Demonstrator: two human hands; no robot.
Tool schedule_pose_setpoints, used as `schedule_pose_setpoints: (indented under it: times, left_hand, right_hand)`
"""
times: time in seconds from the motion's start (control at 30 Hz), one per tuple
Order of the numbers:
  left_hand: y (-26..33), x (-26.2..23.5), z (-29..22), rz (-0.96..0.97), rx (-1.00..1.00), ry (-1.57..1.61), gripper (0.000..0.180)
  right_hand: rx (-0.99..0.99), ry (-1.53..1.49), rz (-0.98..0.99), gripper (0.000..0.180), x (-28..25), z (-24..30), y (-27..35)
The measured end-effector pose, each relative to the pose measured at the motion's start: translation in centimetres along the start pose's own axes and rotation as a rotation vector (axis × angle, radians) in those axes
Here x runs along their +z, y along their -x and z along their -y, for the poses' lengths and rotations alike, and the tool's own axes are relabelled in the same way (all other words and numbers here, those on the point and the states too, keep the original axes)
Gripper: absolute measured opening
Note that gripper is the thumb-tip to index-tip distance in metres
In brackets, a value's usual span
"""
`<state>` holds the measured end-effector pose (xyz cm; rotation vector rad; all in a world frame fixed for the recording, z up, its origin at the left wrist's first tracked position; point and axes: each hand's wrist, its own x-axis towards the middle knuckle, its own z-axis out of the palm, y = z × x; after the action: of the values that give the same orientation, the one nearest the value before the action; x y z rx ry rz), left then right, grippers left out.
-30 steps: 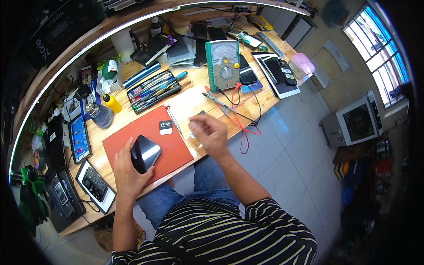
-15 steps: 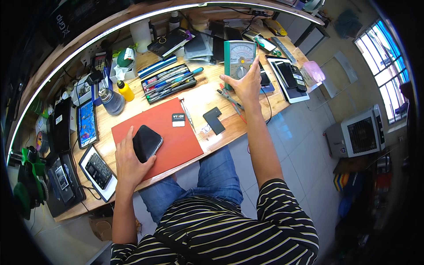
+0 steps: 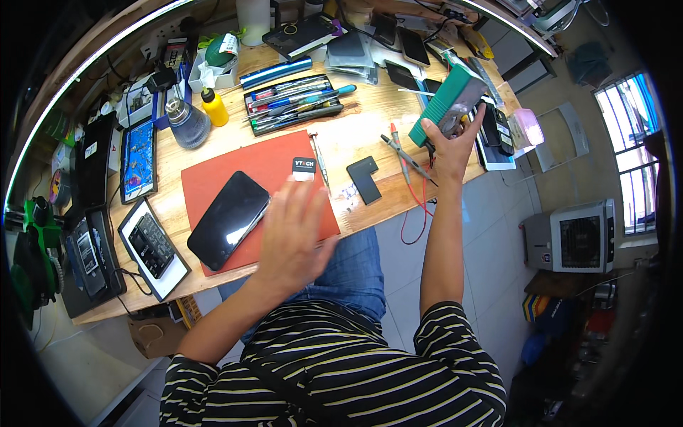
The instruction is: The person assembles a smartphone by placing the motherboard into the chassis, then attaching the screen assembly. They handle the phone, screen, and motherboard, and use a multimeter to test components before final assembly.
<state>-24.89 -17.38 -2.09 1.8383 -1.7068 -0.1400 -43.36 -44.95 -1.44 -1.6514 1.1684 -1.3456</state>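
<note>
My right hand (image 3: 455, 142) grips a green-sided analog multimeter (image 3: 447, 103), which is tilted up at the right of the wooden workbench, its dial face turned toward the right. Beside it lie red and black test probes (image 3: 400, 155), a red lead looping over the bench edge. My left hand (image 3: 293, 231) is blurred by motion, its fingers stretched out and nothing in them. It hovers over the right front part of an orange-red mat (image 3: 274, 153). On that mat, left of the hand, lies a black smartphone (image 3: 229, 220), screen up. A small dark card (image 3: 304, 165) lies beyond the fingertips.
A thin screwdriver (image 3: 319, 158) lies along the mat's right edge, with a black L-shaped part (image 3: 364, 180) farther right. Behind are a tool tray (image 3: 295, 105), a yellow bottle (image 3: 214, 108) and a glass jar (image 3: 187, 124). Several phones and a pink-lidded box (image 3: 525, 129) sit at the right.
My left hand has let go of the phone and moved right. My right hand has taken hold of the multimeter, which was standing upright and is now tilted and moved right.
</note>
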Motion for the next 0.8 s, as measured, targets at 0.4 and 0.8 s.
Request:
schedule_pose_setpoints:
  times: [0.4,0.8]
  left_hand:
    - [-13.9,6.2,-0.2,0.158,-0.394,0.604,0.043]
    - [-26.6,10.2,1.4,0.224,-0.778,1.007,0.025]
  right_hand:
    - [0.008,-0.286,0.164,0.131,-3.6,-2.7,0.0]
    - [-0.047,-0.348,0.254,0.141,-3.9,-3.4,1.4]
